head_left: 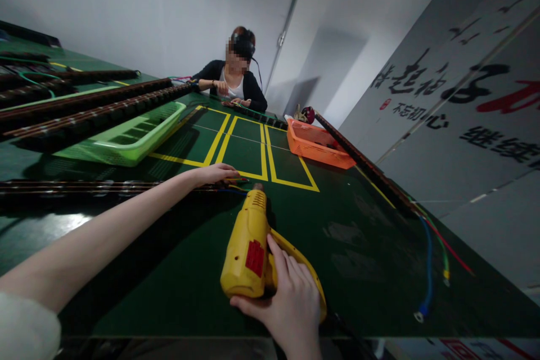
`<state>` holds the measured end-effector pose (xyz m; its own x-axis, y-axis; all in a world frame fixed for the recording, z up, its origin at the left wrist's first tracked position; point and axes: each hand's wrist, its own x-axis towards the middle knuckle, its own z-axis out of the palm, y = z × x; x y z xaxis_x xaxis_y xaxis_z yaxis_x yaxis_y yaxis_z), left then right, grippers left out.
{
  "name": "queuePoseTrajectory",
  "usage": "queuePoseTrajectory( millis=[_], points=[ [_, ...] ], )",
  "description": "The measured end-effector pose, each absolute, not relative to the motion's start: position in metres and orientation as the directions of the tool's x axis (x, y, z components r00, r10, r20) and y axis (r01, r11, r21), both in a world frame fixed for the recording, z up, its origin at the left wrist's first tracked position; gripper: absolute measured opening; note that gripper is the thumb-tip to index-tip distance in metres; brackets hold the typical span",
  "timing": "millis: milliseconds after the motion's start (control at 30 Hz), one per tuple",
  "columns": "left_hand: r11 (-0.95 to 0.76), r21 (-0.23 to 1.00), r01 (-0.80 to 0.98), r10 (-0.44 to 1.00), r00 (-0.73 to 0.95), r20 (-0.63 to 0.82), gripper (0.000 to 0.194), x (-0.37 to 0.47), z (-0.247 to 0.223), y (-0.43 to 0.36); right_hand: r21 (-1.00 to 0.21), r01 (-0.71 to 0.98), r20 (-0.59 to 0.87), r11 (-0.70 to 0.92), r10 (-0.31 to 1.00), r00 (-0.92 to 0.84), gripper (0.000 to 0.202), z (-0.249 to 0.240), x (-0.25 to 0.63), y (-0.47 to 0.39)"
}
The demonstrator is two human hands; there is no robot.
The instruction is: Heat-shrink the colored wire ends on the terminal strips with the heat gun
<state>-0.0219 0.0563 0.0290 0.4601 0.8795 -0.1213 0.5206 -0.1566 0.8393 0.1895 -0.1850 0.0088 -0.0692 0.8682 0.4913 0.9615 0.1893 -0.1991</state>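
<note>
My right hand (291,292) is wrapped around the yellow heat gun (242,244), its grip closed on the body and handle, with the nozzle pointing away from me over the green table (181,275). A red label (255,259) sits on the gun's side, its print too small to read. My left hand (217,173) reaches across to the end of a long dark strip (105,188), palm down, its fingers over thin coloured wires (241,188) just beside the nozzle; I cannot tell how tightly that grip is closed, or whether it pinches them. Yellow lines (266,152) mark boxes on the table beyond. A green basket (126,149) stands to the left under more strips, and an orange basket (323,149) to the right, beside another strip (367,163) that ends in blue, green and red leads (429,264). Across from me sits a person (238,81) in a dark top, hands at the table. On the right-hand wall (405,152) I can read "不忘初心" beside a small red seal, and "继续" in bigger black characters; other large characters, black and red, run above.
</note>
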Motion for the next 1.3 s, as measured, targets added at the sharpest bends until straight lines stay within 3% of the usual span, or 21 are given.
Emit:
queuePoseTrajectory(
  millis=[100, 300, 633, 933, 1167, 1300],
  points=[
    [-0.108, 0.854, 0.508, 0.895, 0.424, -0.139, 0.066, -0.022, 0.028, 0.057, -0.178, 0.964, 0.514, 0.196, 0.854, -0.079, 0.106, 0.006, 0.186, -0.185],
    [-0.057, 0.946, 0.318, 0.863, 0.493, -0.114, 0.072, -0.021, 0.022, 0.065, -0.173, 0.957, 0.558, 0.234, 0.823, -0.101, 0.106, 0.001, 0.166, -0.185],
    [0.038, 0.958, 0.284, 0.829, 0.527, -0.189, 0.067, -0.023, 0.022, 0.066, -0.112, 0.907, 0.585, 0.407, 0.764, -0.270, 0.105, 0.003, 0.115, -0.194],
    [0.157, 0.969, 0.191, 0.792, 0.561, -0.239, 0.069, -0.021, 0.029, 0.061, -0.173, 0.889, 0.565, 0.423, 0.782, -0.262, 0.100, 0.007, 0.119, -0.194],
    [0.160, 0.969, 0.187, 0.785, 0.571, -0.240, 0.066, -0.020, 0.030, 0.060, -0.309, 0.903, 0.569, 0.298, 0.819, -0.076, 0.085, 0.004, 0.141, -0.186],
    [0.156, 0.978, 0.142, 0.771, 0.601, -0.210, 0.063, -0.021, 0.024, 0.066, -0.271, 0.938, 0.566, 0.216, 0.824, -0.027, 0.090, 0.005, 0.157, -0.180]
  ],
)
